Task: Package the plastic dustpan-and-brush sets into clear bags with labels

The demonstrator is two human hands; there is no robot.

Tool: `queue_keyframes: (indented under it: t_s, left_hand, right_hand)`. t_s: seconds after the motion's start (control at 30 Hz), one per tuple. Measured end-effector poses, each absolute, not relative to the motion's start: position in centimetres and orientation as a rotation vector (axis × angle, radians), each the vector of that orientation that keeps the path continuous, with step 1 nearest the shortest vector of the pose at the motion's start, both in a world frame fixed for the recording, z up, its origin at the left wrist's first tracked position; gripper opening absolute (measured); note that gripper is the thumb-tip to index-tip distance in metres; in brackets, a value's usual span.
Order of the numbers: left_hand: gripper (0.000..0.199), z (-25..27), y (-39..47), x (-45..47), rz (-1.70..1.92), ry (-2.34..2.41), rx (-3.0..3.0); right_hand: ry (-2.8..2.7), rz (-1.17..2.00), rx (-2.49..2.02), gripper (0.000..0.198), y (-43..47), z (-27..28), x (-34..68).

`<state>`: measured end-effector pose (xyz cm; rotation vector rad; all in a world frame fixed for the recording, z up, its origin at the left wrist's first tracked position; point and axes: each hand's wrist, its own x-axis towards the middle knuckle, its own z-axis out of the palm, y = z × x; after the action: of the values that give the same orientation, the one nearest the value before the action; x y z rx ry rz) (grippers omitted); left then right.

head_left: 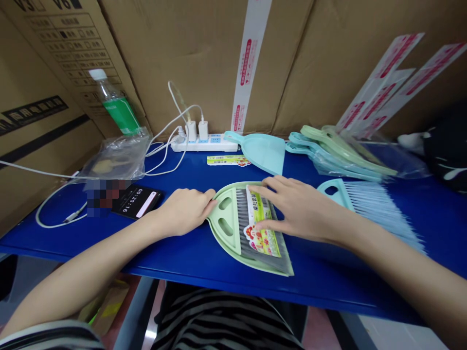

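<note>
A light green dustpan (223, 243) sits in front of me, with a small hand brush (228, 221) lying inside it, grey bristles toward the right. Across those bristles is a yellow-and-white printed label card (265, 238). My left hand (186, 210) is closed around the dustpan's handle, which it mostly hides. My right hand (299, 206) lies over the brush with thumb and fingers spread, its fingertips touching the card. Just behind my right wrist rests a light blue brush (345, 194) with pale bristles. A blue dustpan (264, 149) stands farther back.
A blue table (186, 262) carries everything. More blue and green dustpans (339, 150) are stacked at the back right, partly in clear plastic. Another label strip (228, 160) lies by a power strip (219, 144). Leftward are a phone (140, 200), cables, a plastic bag (116, 158) and a bottle (120, 112).
</note>
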<state>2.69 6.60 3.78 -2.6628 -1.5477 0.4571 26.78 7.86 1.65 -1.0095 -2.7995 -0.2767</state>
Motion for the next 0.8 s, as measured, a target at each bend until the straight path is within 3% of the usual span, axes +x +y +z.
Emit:
queue_keyframes:
  t_s: [0.4, 0.7, 0.8]
  left_hand:
    - [0.037, 3.9, 6.6, 2.5, 0.441, -1.55, -2.668]
    - [0.038, 3.7, 6.6, 2.6, 0.421, -1.537, -2.662]
    - [0.037, 3.7, 6.6, 2.6, 0.406, -1.537, -2.66]
  right_hand:
    - [-2.822, -0.365, -0.969, 0.059, 8.1, 1.9, 27.1]
    - [-2.77, -0.529, -1.116, 0.033, 9.1, 1.7, 27.4]
    - [-2.783, -0.561, -1.18, 0.041, 9.3, 1.4, 27.5]
